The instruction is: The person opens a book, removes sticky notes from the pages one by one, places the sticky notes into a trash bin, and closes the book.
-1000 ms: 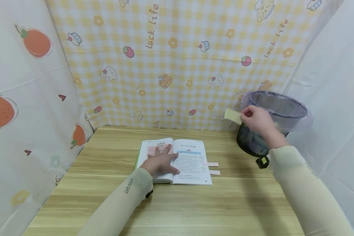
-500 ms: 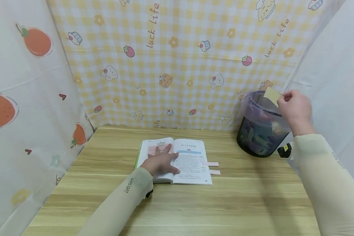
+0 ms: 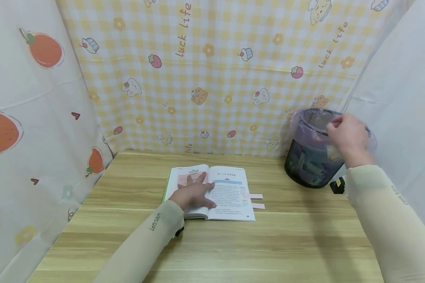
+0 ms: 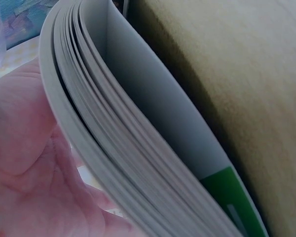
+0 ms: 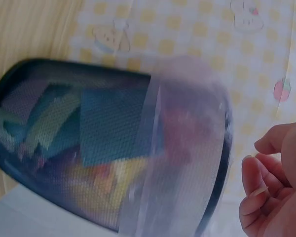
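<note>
An open book (image 3: pixel 228 212) lies on the wooden table, with printed text on its right page. My left hand (image 3: pixel 194 194) rests on it with fingers spread across the left page and the fold. The left wrist view shows the stacked page edges (image 4: pixel 113 118) beside the palm. Over a black mesh trash bin (image 3: pixel 304 163) is my right hand (image 3: pixel 350 135), near the rim, its fingers loosely curled. Nothing shows between thumb and fingers in the right wrist view. Coloured scraps of paper (image 5: pixel 116 126) show through the bin's mesh.
Two pale sticky tabs (image 3: pixel 257 206) stick out from the book's right edge. A clear purplish liner (image 3: pixel 297 125) is folded over the bin's rim. The bin stands at the table's back right, close to the checked cloth (image 3: pixel 230 78) behind it.
My right hand carried a yellow sticky note rightward to above the bin and let it go; the note is out of sight now. My left hand has stayed on the book.
</note>
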Available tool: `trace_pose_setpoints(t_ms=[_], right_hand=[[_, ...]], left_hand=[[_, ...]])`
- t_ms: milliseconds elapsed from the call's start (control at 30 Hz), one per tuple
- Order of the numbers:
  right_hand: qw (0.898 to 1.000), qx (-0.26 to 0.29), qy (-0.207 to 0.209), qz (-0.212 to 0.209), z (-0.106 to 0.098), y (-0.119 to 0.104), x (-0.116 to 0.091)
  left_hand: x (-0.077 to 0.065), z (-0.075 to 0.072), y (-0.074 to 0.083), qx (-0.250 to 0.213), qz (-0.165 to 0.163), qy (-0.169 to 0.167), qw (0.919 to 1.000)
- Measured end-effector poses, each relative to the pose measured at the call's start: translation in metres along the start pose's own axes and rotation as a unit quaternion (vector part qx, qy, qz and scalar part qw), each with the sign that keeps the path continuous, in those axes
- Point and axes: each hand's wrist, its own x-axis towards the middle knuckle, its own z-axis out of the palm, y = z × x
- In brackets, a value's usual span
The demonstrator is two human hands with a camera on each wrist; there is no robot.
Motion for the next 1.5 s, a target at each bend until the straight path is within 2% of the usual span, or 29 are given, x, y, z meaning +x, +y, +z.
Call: trace_pose_setpoints(t_ms=[267,600,767,967,1100,1267,1333,1500], right_hand=[[0.998,0.016,-0.008,-0.062,0.033,-0.032,-0.014],[0.987,0.018,-0.087,-0.132,0.090,-0.059,-0.053],[0.980,0.016,-0.126,-0.153,0.119,-0.059,-0.064],[0.975,0.010,-0.154,-0.157,0.145,-0.056,-0.076],[0.969,0.005,-0.188,-0.160,0.163,-0.051,-0.083],[0.955,0.002,-0.230,-0.185,0.185,-0.046,-0.092],[0.949,-0.001,-0.243,-0.202,0.190,-0.046,-0.095],[0.935,-0.018,-0.286,-0.208,0.196,-0.046,-0.102]], left_hand=[[0.000,0.000,0.000,-0.001,-0.004,0.000,1.0000],[-0.001,-0.001,0.000,-0.007,0.003,-0.001,1.0000],[-0.002,0.000,0.000,-0.007,0.006,0.001,1.0000],[-0.002,-0.001,0.000,-0.007,0.007,0.002,1.0000],[-0.002,-0.001,0.000,-0.005,0.006,0.001,1.0000],[-0.001,0.001,-0.001,-0.001,0.007,0.001,1.0000],[-0.001,0.001,-0.001,-0.001,0.006,0.001,1.0000],[-0.001,0.001,-0.002,0.000,0.003,0.001,1.0000]])
